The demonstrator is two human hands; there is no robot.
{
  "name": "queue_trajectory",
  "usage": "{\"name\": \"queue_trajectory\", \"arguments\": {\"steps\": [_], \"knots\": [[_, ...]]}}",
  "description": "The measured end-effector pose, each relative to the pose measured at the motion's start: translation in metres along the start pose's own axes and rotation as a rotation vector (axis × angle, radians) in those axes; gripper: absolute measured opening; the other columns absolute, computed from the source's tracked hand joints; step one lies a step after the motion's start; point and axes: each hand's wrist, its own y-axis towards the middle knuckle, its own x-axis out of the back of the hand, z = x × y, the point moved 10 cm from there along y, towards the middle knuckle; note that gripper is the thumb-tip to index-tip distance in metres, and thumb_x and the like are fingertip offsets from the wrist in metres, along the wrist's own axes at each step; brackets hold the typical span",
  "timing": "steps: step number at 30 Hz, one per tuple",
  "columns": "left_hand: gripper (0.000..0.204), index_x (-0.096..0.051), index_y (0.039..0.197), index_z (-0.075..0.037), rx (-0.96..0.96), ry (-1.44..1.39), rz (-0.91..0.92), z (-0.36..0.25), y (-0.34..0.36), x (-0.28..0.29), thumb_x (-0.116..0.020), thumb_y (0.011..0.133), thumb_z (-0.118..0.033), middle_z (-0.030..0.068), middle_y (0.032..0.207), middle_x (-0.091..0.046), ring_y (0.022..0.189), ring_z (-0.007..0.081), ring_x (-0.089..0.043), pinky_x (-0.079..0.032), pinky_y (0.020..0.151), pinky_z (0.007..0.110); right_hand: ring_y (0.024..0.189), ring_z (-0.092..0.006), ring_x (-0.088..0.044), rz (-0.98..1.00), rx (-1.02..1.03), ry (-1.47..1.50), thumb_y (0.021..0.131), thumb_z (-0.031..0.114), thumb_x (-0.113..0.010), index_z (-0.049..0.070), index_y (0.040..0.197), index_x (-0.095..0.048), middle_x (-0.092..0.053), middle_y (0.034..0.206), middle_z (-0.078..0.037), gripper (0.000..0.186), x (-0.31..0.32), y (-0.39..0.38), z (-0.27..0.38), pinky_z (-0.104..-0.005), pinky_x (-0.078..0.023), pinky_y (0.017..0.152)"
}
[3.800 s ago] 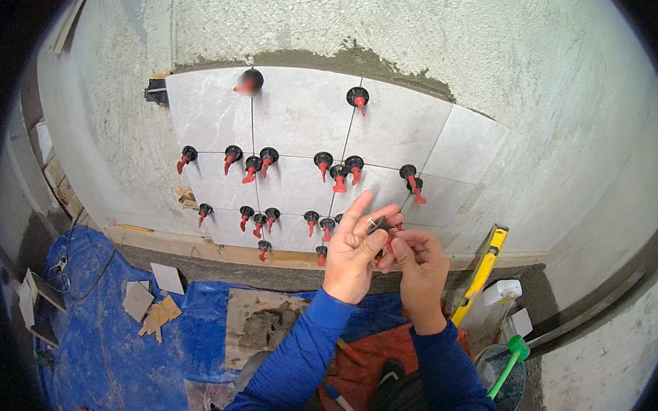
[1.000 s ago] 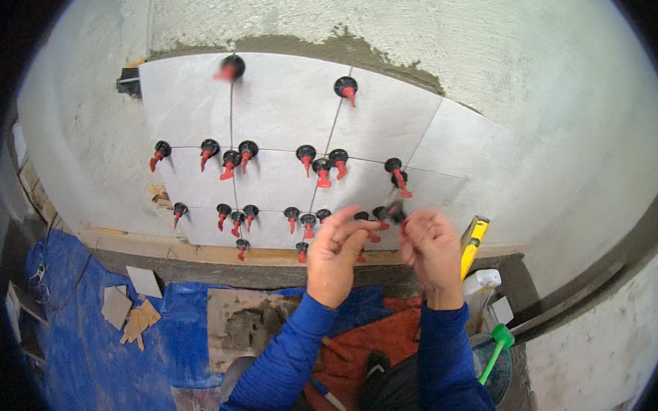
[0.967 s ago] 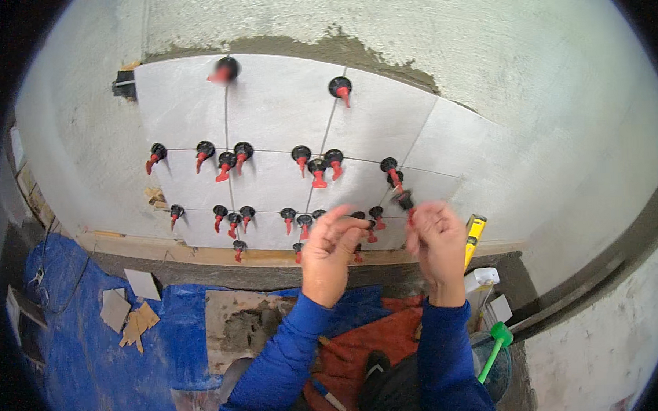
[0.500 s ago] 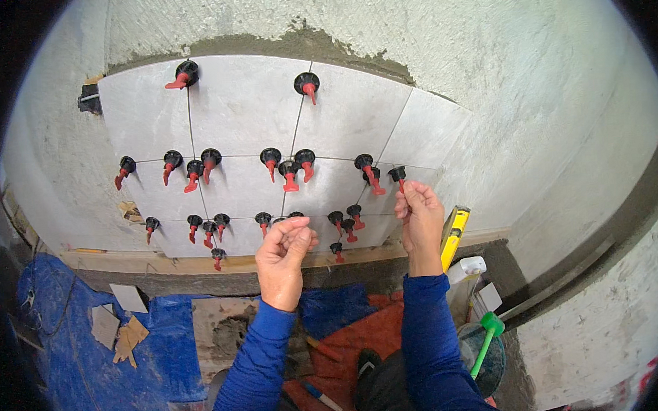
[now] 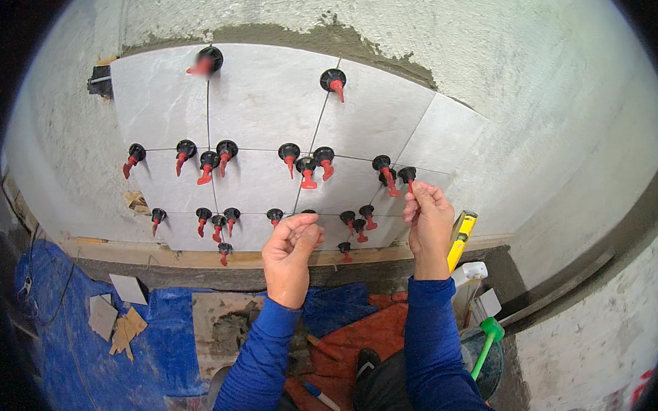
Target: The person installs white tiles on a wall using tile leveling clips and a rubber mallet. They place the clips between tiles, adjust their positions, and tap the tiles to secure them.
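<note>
Pale grey tiles [image 5: 265, 98] cover the lower wall, with several tile levelling knobs standing out along their joints, black-capped with red T-handles. My right hand [image 5: 429, 227] pinches the red handle of the rightmost levelling knob [image 5: 407, 175], fingertips around its lower end. Just left of that, another levelling knob [image 5: 382, 163] sits on the joint. My left hand [image 5: 289, 262] hangs before the lower tile row, fingers loosely curled and thumb slightly apart from the index finger. Nothing shows between them. Behind its fingertips, a levelling knob [image 5: 309, 212] is mostly hidden.
A yellow spirit level [image 5: 462, 238] leans right of my right hand. Below it are a white jug [image 5: 470, 271] and a bucket [image 5: 492, 378] holding a green-handled tool [image 5: 485, 349]. Tile offcuts [image 5: 127, 288] and cardboard lie on a blue tarp [image 5: 78, 349]. A marker [image 5: 321, 397] lies near my feet.
The view has shifted, so the wall sits further right and slightly higher in the picture. My right hand stays at the same knob; my left thumb and index finger remain loosely curled.
</note>
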Motion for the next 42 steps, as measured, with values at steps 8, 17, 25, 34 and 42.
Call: {"name": "queue_trajectory", "arguments": {"steps": [8,17,25,34,42], "knots": [[0.018,-0.069,0.118,-0.001,0.016,0.004,-0.001,-0.001,-0.003,-0.001,-0.067,0.102,-0.008,0.0061,0.107,-0.072,0.097,0.0121,-0.068,-0.057,0.088,0.029,0.055,-0.0114,-0.06,-0.027,0.006,-0.03,0.097,0.012,-0.072,-0.001,0.105,-0.065,-0.071,0.08,-0.008,0.016,-0.004,0.004,0.007,-0.0244,-0.047,0.049],[0.019,-0.069,0.118,-0.001,0.015,0.085,0.006,0.0,-0.006,-0.006,-0.068,0.102,-0.012,0.0057,0.105,-0.071,0.095,0.0126,-0.068,-0.056,0.089,0.03,0.061,-0.0125,-0.064,0.053,0.008,-0.078,0.098,0.015,-0.073,-0.003,0.111,-0.066,-0.072,0.085,-0.008,0.024,-0.018,0.009,0.018,-0.0244,-0.049,0.052],[0.02,-0.07,0.115,-0.002,0.0,0.062,-0.034,-0.001,-0.001,-0.004,-0.067,0.102,-0.016,0.0056,0.097,-0.072,0.086,0.0132,-0.066,-0.052,0.081,0.027,0.075,-0.0264,-0.072,0.087,0.532,-1.028,0.09,0.016,-0.076,0.0,0.109,-0.072,-0.075,0.094,-0.016,0.024,-0.037,-0.011,0.065,-0.0379,-0.055,0.068],[0.019,-0.071,0.115,-0.002,0.005,0.055,-0.04,-0.006,-0.003,0.0,-0.067,0.102,-0.015,0.0065,0.097,-0.072,0.088,0.0138,-0.066,-0.053,0.083,0.029,0.065,-0.025,-0.07,0.015,0.896,-1.117,0.096,0.012,-0.073,0.0,0.1,-0.073,-0.071,0.079,-0.018,0.013,-0.05,-0.03,0.073,-0.0368,-0.051,0.059],[0.018,-0.07,0.114,-0.001,-0.004,0.059,-0.031,-0.004,-0.002,-0.001,-0.067,0.102,-0.014,0.0059,0.095,-0.07,0.084,0.0142,-0.064,-0.051,0.08,0.029,0.067,-0.0353,-0.07,-0.026,0.637,-0.96,0.099,0.017,-0.068,0.001,0.094,-0.07,-0.071,0.078,-0.019,0.018,-0.04,-0.016,0.058,-0.042,-0.053,0.06]]}}
